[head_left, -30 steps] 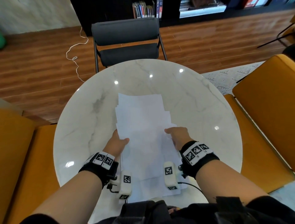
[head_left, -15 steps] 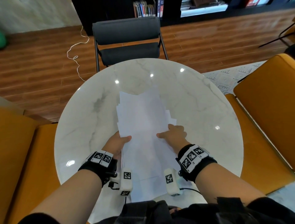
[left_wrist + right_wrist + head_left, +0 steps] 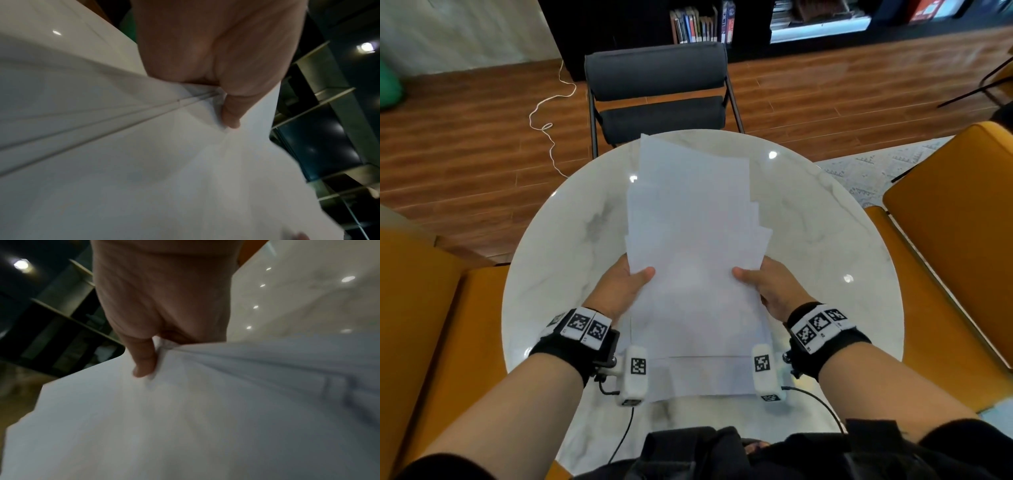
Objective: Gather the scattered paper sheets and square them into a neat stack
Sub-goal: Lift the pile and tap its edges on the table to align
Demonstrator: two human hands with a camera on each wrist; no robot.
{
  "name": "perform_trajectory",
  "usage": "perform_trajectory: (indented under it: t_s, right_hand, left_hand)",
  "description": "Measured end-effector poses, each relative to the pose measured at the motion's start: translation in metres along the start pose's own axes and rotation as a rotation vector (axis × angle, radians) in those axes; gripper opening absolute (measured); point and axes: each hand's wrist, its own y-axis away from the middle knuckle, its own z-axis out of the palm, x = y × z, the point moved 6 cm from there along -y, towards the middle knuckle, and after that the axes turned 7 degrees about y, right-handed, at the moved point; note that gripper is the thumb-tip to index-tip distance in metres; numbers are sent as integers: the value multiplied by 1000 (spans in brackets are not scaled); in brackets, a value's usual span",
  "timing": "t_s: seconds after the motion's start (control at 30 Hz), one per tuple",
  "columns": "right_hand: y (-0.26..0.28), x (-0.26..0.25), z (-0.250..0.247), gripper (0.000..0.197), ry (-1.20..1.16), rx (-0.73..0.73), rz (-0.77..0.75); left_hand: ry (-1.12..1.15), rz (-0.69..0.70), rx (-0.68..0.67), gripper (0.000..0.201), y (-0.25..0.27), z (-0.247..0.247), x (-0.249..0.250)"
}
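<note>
Now my left hand and right hand each pinch a side edge of the paper sheets, thumbs on top, holding the uneven bundle over the marble desk.

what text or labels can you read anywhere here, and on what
No readable words anywhere.
Paper sheets: blank on the faces that show.
Wristbands and white wrist modules: black-and-white square code markers only, no letters.
Book spines on the far shelf: too small and blurred to read.
</note>
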Motion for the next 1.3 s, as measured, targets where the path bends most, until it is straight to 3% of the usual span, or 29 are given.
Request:
perform_trajectory:
  t_s: [0.13, 0.3, 0.5, 0.63, 0.83, 1.07, 1.2, 1.3]
  right_hand:
    - [17, -46, 5, 40, 157, 165, -191]
    - [43, -94, 10, 36, 118, 324, -384]
    - [62, -121, 5, 30, 100, 397, -561]
    - [63, -106, 1, 38, 67, 318, -528]
    - [59, -79, -2, 27, 22, 328, -396]
    - [74, -106, -2, 27, 36, 274, -541]
    - [67, -102, 1, 28, 89, 255, -508]
    - [66, -101, 4, 27, 92, 288, -483]
  left_hand:
    - [-2, 99, 148, 43, 11, 7, 32]
    - [51, 308, 251, 38, 30, 7, 90]
    - [160, 455, 280, 31, 43, -1, 116]
    - [161, 391, 198, 38, 42, 3, 96]
    - [95, 241, 167, 36, 41, 15, 73]
    - [239, 316, 254, 44, 47, 2, 84]
    - [218, 291, 213, 46, 45, 10, 86]
    - [160, 352, 229, 36, 48, 15, 102]
